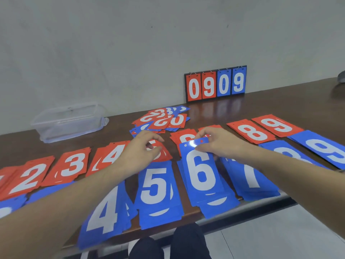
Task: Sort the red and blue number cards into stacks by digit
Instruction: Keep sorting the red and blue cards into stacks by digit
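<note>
At frame centre the right hand (218,144) pinches a blue 6 card (200,171) atop the blue 6 stack (214,202); it should square the edges before releasing; the left hand (143,148) hovers loosely curled, holding nothing.

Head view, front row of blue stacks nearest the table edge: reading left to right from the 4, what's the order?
blue 4 stack → blue 5 stack → blue 6 stack, its top card pinched by the right hand → blue 7 stack → blue 8 stack → blue 9 stack.
</note>
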`<state>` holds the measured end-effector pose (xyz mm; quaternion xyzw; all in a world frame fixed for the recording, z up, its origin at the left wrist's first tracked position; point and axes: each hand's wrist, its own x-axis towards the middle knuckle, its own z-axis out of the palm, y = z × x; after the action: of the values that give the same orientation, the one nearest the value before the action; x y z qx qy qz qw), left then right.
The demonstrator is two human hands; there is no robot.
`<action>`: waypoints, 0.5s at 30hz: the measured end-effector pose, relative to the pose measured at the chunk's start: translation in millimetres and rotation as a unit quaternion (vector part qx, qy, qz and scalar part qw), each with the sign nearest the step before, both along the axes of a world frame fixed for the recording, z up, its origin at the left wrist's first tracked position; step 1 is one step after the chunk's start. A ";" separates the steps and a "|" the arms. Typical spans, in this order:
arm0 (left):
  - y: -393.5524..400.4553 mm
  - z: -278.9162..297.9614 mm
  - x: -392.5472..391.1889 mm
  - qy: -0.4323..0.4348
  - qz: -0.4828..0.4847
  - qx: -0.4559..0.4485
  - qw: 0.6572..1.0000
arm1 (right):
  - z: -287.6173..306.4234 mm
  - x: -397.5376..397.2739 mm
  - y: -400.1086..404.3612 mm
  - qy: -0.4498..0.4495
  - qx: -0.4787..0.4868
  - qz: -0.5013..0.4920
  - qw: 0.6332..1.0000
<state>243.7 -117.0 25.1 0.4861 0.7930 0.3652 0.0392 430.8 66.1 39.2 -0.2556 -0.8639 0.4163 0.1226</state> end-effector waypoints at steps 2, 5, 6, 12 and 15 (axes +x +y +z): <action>-7.0 -3.3 -4.9 0.000 0.011 -0.001 1.000 | -7.8 -4.6 -0.1 -0.018 0.068 0.016 0.997; -12.1 -7.1 -12.6 -0.007 0.018 -0.007 1.000 | -18.5 -8.9 4.8 -0.073 0.183 0.044 0.979; -12.6 -7.2 -14.5 -0.010 0.017 -0.006 1.000 | -21.1 -9.8 6.0 -0.091 0.197 0.052 0.975; -7.6 -5.8 -27.2 -0.002 0.023 0.003 1.000 | -22.1 -19.5 12.6 -0.023 0.179 0.021 0.983; 0.3 -8.0 -40.5 -0.002 0.028 -0.003 1.000 | -21.3 -32.0 17.7 0.009 0.168 0.014 0.986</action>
<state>203.2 -116.7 17.2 0.4627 0.8073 0.3650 0.0315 398.8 83.9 17.9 -0.2153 -0.9240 0.2692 0.1657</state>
